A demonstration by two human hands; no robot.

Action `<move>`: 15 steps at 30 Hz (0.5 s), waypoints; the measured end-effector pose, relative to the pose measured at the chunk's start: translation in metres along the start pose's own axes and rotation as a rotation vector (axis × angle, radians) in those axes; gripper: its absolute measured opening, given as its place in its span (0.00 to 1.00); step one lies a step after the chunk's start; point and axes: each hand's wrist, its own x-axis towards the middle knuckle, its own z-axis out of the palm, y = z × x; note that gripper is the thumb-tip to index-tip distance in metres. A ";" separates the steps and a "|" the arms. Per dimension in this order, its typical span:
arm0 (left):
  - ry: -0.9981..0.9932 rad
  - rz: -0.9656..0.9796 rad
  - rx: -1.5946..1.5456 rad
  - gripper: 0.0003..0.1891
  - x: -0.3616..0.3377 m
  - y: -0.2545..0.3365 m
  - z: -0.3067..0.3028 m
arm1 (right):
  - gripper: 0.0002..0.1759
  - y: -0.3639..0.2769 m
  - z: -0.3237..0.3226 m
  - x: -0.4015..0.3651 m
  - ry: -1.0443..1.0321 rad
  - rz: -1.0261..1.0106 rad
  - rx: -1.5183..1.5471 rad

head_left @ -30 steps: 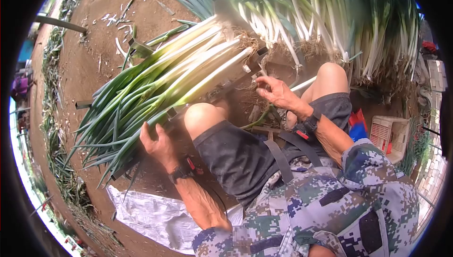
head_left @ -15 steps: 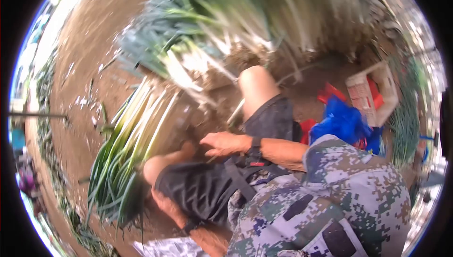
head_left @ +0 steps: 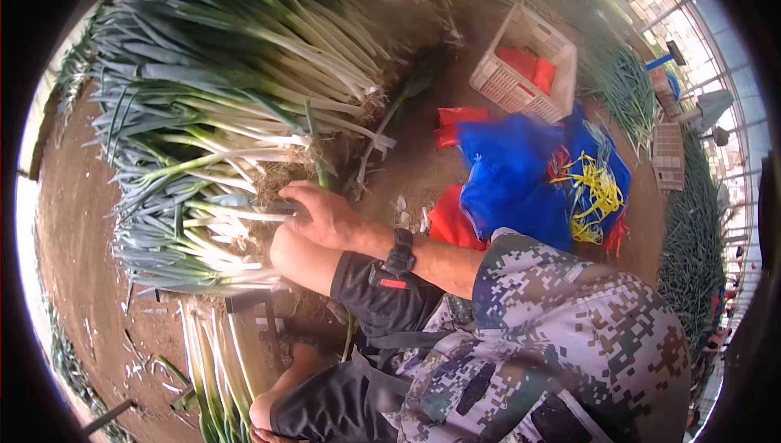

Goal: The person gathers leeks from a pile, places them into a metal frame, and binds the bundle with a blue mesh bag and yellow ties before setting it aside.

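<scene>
My right hand (head_left: 324, 217), with a dark wristband, is over my raised knee at the root ends of a heap of leeks (head_left: 220, 150). Its fingers are apart and curve toward the pale stems; I see no leek firmly held in them. Of my left hand (head_left: 264, 436) only a sliver shows at the bottom edge, beside a bundle of leeks (head_left: 220, 353) with white stems and green leaves. Its fingers are mostly hidden. The heaped leeks lie with dirty roots toward me and leaves pointing left.
A pale plastic crate (head_left: 529, 69) with red material inside stands beyond blue mesh bags (head_left: 517, 174) and a red bag (head_left: 457, 219). Yellow ties (head_left: 595, 195) lie on the blue. More green plants (head_left: 691, 223) line the right side. A metal-like frame (head_left: 252, 305) stands near the bundle.
My view has swung toward the right, so the leek heap and bags appear nearer the middle. My right hand has moved from between my knees to the heap's root ends.
</scene>
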 end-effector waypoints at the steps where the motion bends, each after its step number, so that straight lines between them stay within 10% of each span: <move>1: -0.022 0.032 -0.003 0.28 0.005 0.012 0.010 | 0.32 0.022 0.002 -0.001 -0.098 0.103 0.106; 7: -0.156 0.154 0.013 0.28 0.024 0.056 0.057 | 0.37 0.087 0.006 -0.041 -0.530 0.405 0.695; 9: -0.181 0.182 0.027 0.29 0.027 0.065 0.065 | 0.36 0.106 -0.018 -0.047 -0.659 0.525 0.219; 15: -0.207 0.230 0.062 0.29 0.028 0.080 0.081 | 0.34 0.247 -0.106 -0.203 -0.181 0.810 -0.361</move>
